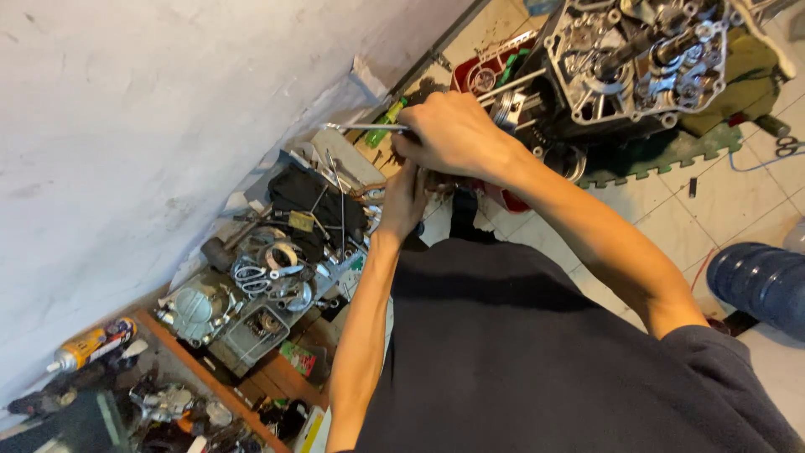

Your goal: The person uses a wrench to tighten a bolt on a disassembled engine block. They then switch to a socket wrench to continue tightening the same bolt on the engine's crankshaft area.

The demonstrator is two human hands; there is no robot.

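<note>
Metal and thin, the silver rod tool (pixel 356 127) sticks out to the left of your right hand (pixel 457 134), over the messy bench by the wall. It looks hard, light and maybe oily, so hold it near the handle. Your left hand (pixel 402 201) sits just below; I cannot tell what it holds. Your right hand is closed tight around the tool

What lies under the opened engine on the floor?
The engine sits on a dark green foam mat with a notched edge, laid on pale floor tiles. An olive cloth shows beside it. The engine covers whatever lies directly beneath.
</note>
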